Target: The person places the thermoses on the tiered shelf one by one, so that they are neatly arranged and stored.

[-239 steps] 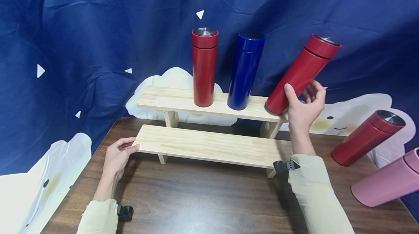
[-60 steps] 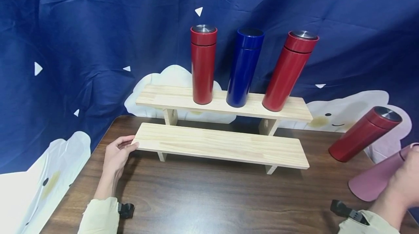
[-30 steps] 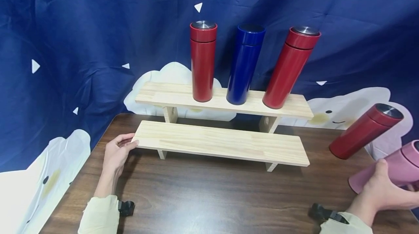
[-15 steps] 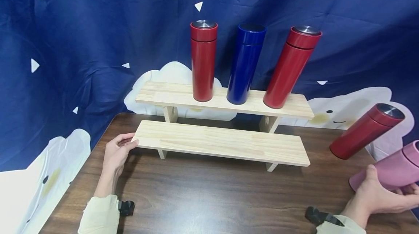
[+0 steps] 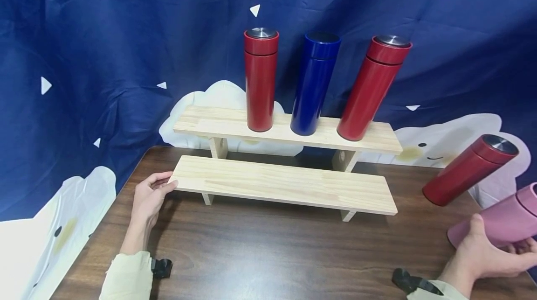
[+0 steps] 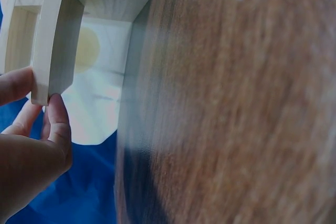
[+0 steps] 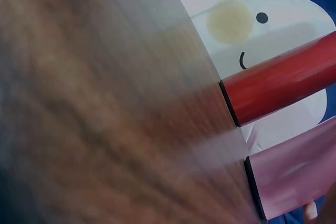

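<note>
My left hand (image 5: 147, 199) pinches the left end of the lower board (image 5: 285, 184) of a two-tier wooden stand; the left wrist view shows thumb and fingers on either face of the board (image 6: 42, 56). At the table's right edge my right hand (image 5: 482, 253) grips a pink thermos bottle (image 5: 501, 218), thumb on the near side and fingers round its far side. In the right wrist view the pink bottle's dark base (image 7: 255, 190) is at the tabletop. On the upper board (image 5: 218, 122) stand a red thermos (image 5: 261, 85), a blue thermos (image 5: 314, 85) and another red thermos (image 5: 373, 90).
Another red thermos (image 5: 467, 171) stands on the brown wooden table (image 5: 268, 253), just behind the pink one. A dark blue curtain (image 5: 126, 34) with white cloud shapes hangs behind the table. Black wrist cameras are strapped over both sleeves.
Eight seconds ago my right hand held a tilted red thermos at the upper board; it now stands there, released. My right hand has moved to the pink thermos and shifted lower on it. Left hand unchanged.
</note>
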The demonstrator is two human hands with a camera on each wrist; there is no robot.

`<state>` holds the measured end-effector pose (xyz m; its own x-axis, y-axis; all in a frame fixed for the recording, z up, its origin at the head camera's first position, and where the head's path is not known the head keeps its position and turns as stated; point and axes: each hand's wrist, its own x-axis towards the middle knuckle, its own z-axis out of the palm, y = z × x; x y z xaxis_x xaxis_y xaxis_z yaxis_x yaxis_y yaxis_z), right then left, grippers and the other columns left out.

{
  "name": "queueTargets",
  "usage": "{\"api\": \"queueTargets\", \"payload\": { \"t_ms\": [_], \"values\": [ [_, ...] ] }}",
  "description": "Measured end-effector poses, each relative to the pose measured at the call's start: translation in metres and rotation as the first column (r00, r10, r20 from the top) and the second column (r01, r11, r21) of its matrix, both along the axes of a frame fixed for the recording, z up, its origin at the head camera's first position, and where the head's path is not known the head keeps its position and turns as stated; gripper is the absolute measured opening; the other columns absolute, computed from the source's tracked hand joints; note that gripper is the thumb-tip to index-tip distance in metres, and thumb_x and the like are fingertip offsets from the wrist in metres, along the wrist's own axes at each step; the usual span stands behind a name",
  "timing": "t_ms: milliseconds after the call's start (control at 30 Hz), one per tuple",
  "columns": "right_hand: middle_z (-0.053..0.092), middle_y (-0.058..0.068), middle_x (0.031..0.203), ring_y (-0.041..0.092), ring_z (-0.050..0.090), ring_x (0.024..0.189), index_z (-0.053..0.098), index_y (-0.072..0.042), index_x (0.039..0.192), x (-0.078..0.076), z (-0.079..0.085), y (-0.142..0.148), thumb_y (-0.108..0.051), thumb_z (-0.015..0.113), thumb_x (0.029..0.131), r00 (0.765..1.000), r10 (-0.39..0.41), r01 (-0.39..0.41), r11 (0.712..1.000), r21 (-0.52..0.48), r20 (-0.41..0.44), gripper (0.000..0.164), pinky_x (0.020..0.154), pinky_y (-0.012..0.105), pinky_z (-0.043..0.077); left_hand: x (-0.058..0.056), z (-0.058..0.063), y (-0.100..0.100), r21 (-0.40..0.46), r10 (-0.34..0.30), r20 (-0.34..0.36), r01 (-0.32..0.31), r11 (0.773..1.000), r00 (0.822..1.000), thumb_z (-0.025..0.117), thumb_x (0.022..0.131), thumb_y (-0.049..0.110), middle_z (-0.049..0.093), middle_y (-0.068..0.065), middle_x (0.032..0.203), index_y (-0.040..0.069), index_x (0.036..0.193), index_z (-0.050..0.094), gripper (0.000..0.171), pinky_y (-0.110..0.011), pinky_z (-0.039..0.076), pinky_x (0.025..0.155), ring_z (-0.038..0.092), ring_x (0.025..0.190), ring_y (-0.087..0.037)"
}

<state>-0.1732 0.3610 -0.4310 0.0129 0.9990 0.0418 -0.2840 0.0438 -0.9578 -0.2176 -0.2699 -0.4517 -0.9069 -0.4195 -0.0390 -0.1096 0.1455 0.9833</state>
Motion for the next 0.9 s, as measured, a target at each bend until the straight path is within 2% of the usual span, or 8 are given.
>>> {"api": "queueTargets", "payload": {
  "t_ms": [67,200,367,600,733,900],
  "values": [
    [0.055,-0.001,0.127,0.005,0.048,0.115,0.055,-0.012,0.130,0.002,-0.001,0.001,-0.002,0.086,0.065,1.000,0.004,-0.004,1.000,-0.010,0.016,0.073,0.096,0.012,0.032,0.000,0.000,0.000,-0.002,-0.003,0.000,0.003,1.000,1.000,0.074,0.089,0.000,0.067,-0.001,0.104,-0.008,0.126,0.064,0.040,-0.013,0.050,0.077,0.059,0.088,-0.004],
    [0.055,0.000,0.129,0.006,0.048,0.117,0.054,-0.011,0.133,0.002,0.001,0.004,-0.002,0.086,0.066,1.000,0.022,-0.022,0.999,-0.030,-0.007,0.076,0.097,0.010,0.032,0.000,0.000,0.001,-0.008,-0.005,0.001,0.005,1.000,1.000,0.074,0.089,-0.001,0.067,-0.006,0.108,-0.008,0.127,0.064,0.040,-0.013,0.050,0.077,0.059,0.089,-0.004],
    [0.056,0.001,0.125,0.008,0.049,0.111,0.057,-0.011,0.128,-0.002,0.007,0.003,-0.001,0.085,0.064,0.998,0.038,-0.039,0.999,-0.016,-0.043,0.070,0.096,0.014,0.033,-0.001,0.000,0.000,-0.017,-0.002,0.008,0.002,1.000,1.000,0.074,0.089,0.000,0.066,-0.010,0.112,-0.008,0.127,0.064,0.040,-0.012,0.050,0.077,0.058,0.090,-0.004],
    [0.057,-0.001,0.119,0.007,0.051,0.108,0.061,-0.016,0.117,-0.009,0.016,-0.007,-0.006,0.085,0.064,0.999,0.042,-0.042,0.998,0.037,-0.012,0.060,0.095,0.018,0.033,0.000,0.001,0.001,-0.012,-0.007,0.003,0.007,1.000,1.000,0.074,0.089,0.000,0.067,-0.007,0.109,-0.009,0.127,0.063,0.040,-0.012,0.050,0.077,0.059,0.090,-0.004],
    [0.060,0.001,0.115,0.008,0.054,0.106,0.062,-0.015,0.113,-0.011,0.021,-0.013,-0.007,0.085,0.063,0.998,0.049,-0.047,0.996,0.074,-0.031,0.056,0.093,0.020,0.036,-0.001,0.002,0.002,-0.013,-0.007,0.008,0.007,1.000,1.000,0.074,0.089,0.000,0.066,-0.007,0.110,-0.008,0.127,0.063,0.041,-0.012,0.050,0.077,0.059,0.090,-0.004],
    [0.062,0.003,0.113,0.010,0.056,0.104,0.063,-0.013,0.112,-0.014,0.024,-0.018,-0.004,0.086,0.062,0.993,0.086,-0.080,0.994,0.074,-0.085,0.056,0.090,0.021,0.039,0.000,0.001,0.001,-0.010,0.005,0.011,-0.005,1.000,1.000,0.073,0.089,0.000,0.066,-0.008,0.110,-0.008,0.127,0.064,0.040,-0.012,0.050,0.077,0.058,0.090,-0.004]
  ]
}}
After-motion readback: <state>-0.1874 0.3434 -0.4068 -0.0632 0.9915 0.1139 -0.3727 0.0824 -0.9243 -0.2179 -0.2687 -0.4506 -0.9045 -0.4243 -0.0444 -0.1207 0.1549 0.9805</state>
